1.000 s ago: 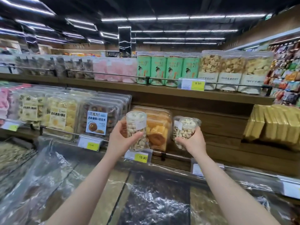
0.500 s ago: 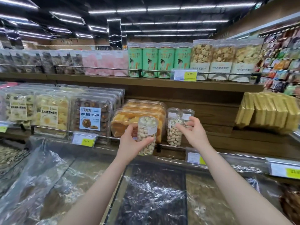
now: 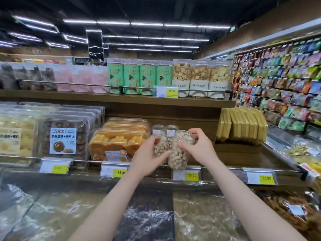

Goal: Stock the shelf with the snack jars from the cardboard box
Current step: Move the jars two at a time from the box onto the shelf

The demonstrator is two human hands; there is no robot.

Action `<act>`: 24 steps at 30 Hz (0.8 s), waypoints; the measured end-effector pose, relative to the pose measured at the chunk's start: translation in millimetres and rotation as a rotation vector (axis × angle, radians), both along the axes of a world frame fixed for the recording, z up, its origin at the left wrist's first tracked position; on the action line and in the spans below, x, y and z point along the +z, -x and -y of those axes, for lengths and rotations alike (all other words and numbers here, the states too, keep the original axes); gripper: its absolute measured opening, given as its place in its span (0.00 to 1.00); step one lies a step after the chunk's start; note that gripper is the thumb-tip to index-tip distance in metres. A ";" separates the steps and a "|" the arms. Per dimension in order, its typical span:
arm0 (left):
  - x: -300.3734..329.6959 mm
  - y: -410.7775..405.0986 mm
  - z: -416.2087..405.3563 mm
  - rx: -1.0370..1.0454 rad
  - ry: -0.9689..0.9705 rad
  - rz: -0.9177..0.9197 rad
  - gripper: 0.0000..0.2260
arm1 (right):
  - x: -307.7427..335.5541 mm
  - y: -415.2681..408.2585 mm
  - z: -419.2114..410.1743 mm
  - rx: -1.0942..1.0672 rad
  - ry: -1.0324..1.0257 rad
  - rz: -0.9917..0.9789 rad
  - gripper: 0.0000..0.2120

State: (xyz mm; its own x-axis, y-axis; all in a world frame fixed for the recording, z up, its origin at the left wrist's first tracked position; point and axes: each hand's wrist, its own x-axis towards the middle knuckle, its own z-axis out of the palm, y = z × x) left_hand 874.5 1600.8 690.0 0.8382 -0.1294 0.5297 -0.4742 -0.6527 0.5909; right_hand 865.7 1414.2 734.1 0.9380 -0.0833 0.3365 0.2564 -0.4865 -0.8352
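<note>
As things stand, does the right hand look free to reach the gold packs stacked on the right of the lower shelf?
Probably not yet: the right hand holds a tilted nut jar together with the left hand. The way to the gold packs looks open, with bare shelf between.

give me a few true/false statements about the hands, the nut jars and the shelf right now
1. The right hand holds a tilted nut jar. True.
2. The left hand hangs idle away from the jars. False: it touches that jar and the jar on the shelf behind it.
3. The price tag below the held jar reads 9.90. False: it reads 23.80.
4. Green canisters stand on the upper shelf. True.
5. The cardboard box sits between the arms. False: no box is in view.
</note>
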 end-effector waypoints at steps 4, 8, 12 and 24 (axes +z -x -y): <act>7.2 -41.6 -42.8 0.297 -0.292 0.278 0.17 | 10.6 -44.5 11.6 -0.065 0.014 0.088 0.28; -14.8 -61.5 -57.4 0.377 -0.513 0.364 0.20 | -9.7 -86.5 7.2 -0.076 0.083 0.051 0.28; -22.0 -66.3 -56.7 0.408 -0.516 0.406 0.19 | -36.2 -108.1 0.0 -0.052 0.167 -0.020 0.29; 20.0 -42.4 -46.2 0.298 -0.497 0.279 0.20 | -10.2 -62.2 6.9 0.043 0.325 -0.098 0.41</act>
State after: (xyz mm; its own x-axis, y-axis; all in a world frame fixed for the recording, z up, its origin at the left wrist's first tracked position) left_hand 916.9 1647.1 710.0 0.7156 -0.1985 0.6697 -0.3222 -0.9445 0.0644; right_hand 927.9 1407.3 724.0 0.9675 0.0543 0.2470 0.2089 -0.7220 -0.6596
